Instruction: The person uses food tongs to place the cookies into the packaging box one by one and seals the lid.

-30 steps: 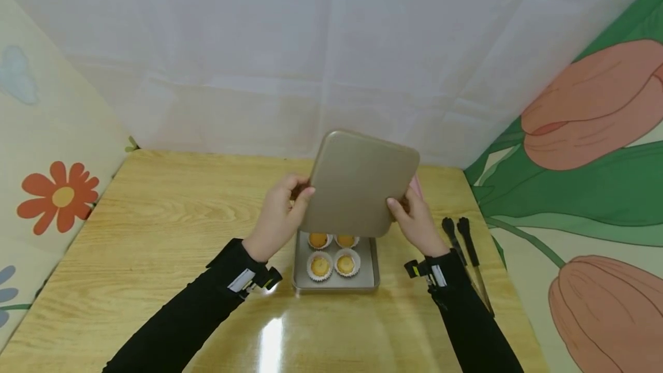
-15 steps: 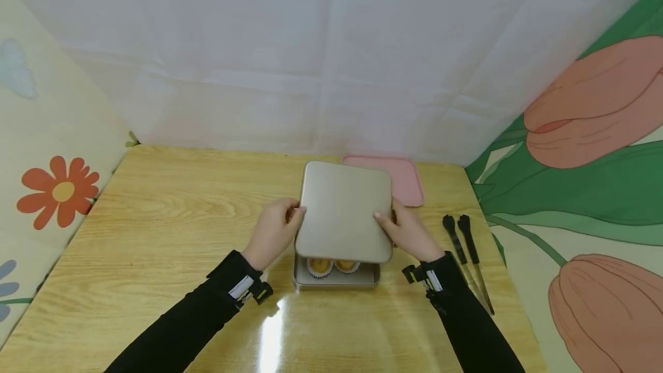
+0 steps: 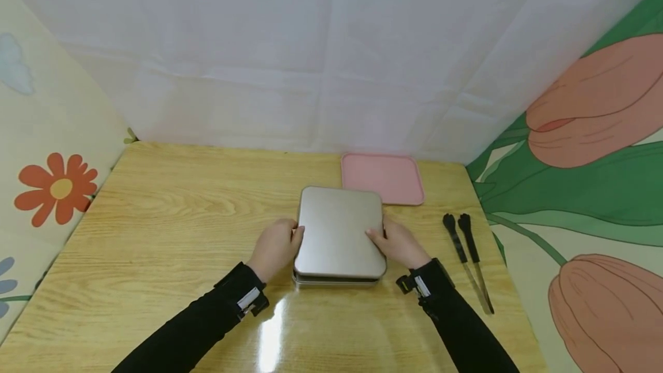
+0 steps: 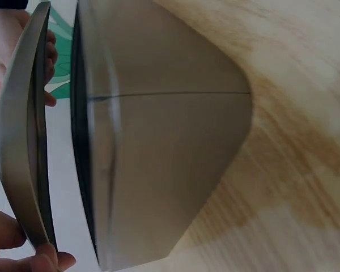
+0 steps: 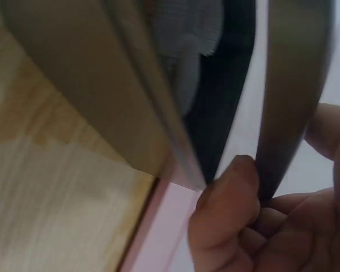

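Observation:
A silvery metal lid is held level close over a rectangular metal tin. My left hand pinches the lid's left edge, thumb on top. On the opposite edge my right hand grips it the same way. The left wrist view shows a gap between the lid and the tin's wall. Through that gap, the right wrist view shows a white paper baking cup inside the tin; from above the lid hides the contents. One right fingertip comes close to the tin's rim.
Behind the tin lies a pink tray, its near left corner overlapped by the lid. Tongs with black handles lie at the right side of the wooden table. A white sheet hangs along the back.
Both hands have brought the lid down and toward me from a tilted position, levelling it over the tin. The small cakes in paper cups are now covered in the head view, and the pink tray is uncovered.

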Motion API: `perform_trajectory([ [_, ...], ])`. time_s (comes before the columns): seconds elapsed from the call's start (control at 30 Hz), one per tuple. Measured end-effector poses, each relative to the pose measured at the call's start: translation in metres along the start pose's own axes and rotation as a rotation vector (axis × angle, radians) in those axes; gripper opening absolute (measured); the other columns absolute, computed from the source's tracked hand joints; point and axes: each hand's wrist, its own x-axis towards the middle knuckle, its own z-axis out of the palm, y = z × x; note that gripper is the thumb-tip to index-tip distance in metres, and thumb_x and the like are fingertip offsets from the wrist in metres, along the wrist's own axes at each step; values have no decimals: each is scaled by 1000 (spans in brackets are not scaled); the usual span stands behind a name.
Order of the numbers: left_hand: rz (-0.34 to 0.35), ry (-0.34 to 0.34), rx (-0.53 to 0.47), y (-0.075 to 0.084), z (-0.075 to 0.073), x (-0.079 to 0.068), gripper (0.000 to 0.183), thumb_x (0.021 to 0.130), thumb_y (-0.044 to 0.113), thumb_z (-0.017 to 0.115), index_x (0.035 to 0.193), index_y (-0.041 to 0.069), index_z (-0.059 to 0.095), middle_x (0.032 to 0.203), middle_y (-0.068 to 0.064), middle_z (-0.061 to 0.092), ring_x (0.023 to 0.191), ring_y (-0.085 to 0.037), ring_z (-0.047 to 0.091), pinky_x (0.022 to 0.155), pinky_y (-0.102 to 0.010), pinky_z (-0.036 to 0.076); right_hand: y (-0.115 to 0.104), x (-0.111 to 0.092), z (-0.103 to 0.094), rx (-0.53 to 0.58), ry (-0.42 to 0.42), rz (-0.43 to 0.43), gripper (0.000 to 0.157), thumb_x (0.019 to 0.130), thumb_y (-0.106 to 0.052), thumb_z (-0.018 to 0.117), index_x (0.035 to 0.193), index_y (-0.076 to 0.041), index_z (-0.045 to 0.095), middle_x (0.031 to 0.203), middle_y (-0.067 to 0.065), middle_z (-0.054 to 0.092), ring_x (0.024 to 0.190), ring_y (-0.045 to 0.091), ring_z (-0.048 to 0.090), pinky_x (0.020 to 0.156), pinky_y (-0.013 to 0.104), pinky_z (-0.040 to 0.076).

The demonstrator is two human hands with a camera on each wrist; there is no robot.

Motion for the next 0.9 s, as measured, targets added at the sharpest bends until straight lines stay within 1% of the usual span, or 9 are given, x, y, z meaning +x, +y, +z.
perform_trajectory([
  [0.13,14,5,59,-5,6,-3,23,91,18,53,79,-1,61,72,-9,59,59,-14,51,53,-32,45,2,1,7,-15,-8,9,48,95,-27,52,128,6,42,115,26,56,96,29,57,75,41,49],
  [0.33,14,1,123,-6,11,-6,25,91,18,54,74,0,59,68,-8,57,57,-17,52,50,-34,45,4,2,13,-39,-21,36,46,94,-27,52,124,7,44,113,27,56,96,30,57,75,42,49],
  [0.57,7,-24,149,-5,14,-10,26,91,18,53,74,0,59,68,-9,57,57,-18,53,50,-35,46,7,1,16,-45,-54,54,45,94,-28,52,122,6,46,112,26,57,95,29,57,75,41,48],
  [0.77,12,-13,169,-7,15,-11,26,91,18,53,74,-1,60,68,-9,57,58,-19,54,50,-35,46,6,3,15,-70,-67,58,40,94,-28,52,116,6,49,102,22,59,84,22,57,68,38,48],
  [0.9,1,-20,172,-7,16,-11,26,91,18,53,75,-1,60,68,-9,57,58,-19,54,51,-35,46,5,4,15,-83,-77,67,40,94,-28,52,116,6,48,99,21,59,80,20,57,66,36,48],
])
